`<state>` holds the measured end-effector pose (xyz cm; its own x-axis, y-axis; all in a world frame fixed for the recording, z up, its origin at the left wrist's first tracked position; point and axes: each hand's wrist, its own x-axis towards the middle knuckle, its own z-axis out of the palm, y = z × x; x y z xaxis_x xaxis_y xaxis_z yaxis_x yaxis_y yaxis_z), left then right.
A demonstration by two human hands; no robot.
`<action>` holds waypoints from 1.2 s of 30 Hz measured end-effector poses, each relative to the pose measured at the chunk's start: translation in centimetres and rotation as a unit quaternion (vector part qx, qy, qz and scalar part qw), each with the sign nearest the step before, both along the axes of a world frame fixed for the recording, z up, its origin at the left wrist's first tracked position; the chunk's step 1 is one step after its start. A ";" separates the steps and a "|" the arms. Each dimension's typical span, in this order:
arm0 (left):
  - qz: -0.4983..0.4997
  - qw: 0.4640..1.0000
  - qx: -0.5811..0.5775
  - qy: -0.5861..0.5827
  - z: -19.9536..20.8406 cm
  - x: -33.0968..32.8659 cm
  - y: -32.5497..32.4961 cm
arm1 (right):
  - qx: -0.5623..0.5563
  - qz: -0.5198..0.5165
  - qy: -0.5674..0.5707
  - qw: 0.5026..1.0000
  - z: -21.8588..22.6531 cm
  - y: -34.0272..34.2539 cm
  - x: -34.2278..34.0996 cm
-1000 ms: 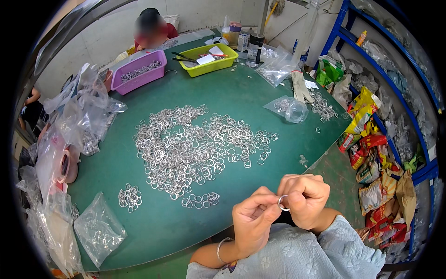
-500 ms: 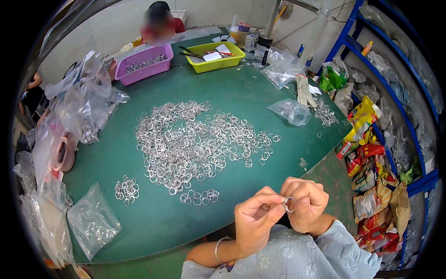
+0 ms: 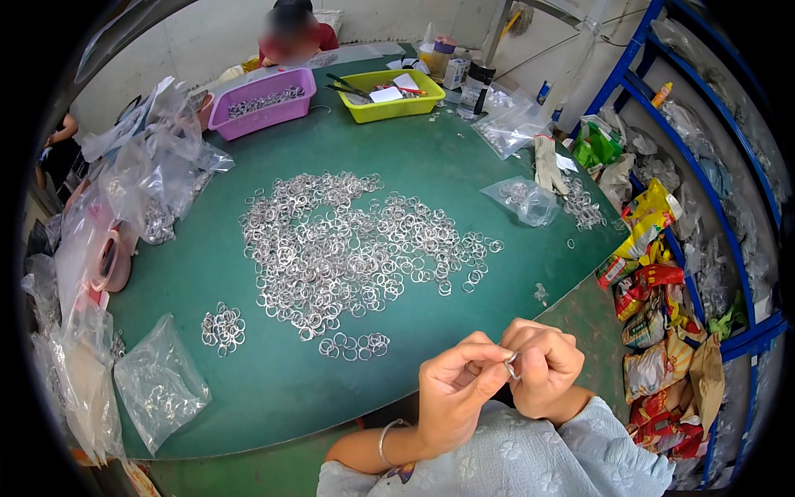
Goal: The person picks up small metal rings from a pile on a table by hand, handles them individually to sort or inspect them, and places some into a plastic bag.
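Close to my body, past the table's near edge, a small silver metal ring [image 3: 514,365] is pinched between both hands. The thumb and forefinger of my left hand [image 3: 460,389] grip its left side. My right hand [image 3: 542,364] has curled fingers and a thumb pressed on the other side, which partly covers the ring. On the green table [image 3: 447,348] lies a large heap of similar rings [image 3: 331,248]. Nearer to me sits a short row of rings [image 3: 354,346], and left of it a small pile of rings [image 3: 224,329].
A purple basket [image 3: 262,108] of rings and a yellow-green basket [image 3: 393,106] with tools stand at the back, near another person [image 3: 290,41]. Plastic bags [image 3: 161,385] line the left side. On the right are a glove [image 3: 546,166], sacks [image 3: 654,373] and blue shelving [image 3: 712,108].
The ring has turned between my fingers and now shows more edge-on. My hands stay in nearly the same place. The view has shifted slightly, and the person across has straightened a little.
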<state>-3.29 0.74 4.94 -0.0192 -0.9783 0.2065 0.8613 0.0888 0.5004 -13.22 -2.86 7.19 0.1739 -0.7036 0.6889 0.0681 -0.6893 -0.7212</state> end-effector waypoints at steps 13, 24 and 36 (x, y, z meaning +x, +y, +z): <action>-0.011 1.000 0.016 -0.005 -0.2 -0.7 -0.5 | 0.008 0.002 -0.005 1.000 -0.4 -0.5 -0.9; -0.019 1.000 0.024 -0.001 -0.2 -1.1 -1.2 | 0.005 0.008 -0.022 1.000 -1.3 -1.1 -1.6; -0.019 0.998 0.030 -0.055 -0.3 -2.1 -2.0 | 0.015 -0.037 -0.053 0.998 -2.3 -1.5 -2.2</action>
<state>-5.38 -1.27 4.68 -0.0754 -0.9871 0.1415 0.8028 0.0241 0.5958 -15.43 -4.34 4.93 0.0488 -0.7327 0.6788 0.0943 -0.6732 -0.7335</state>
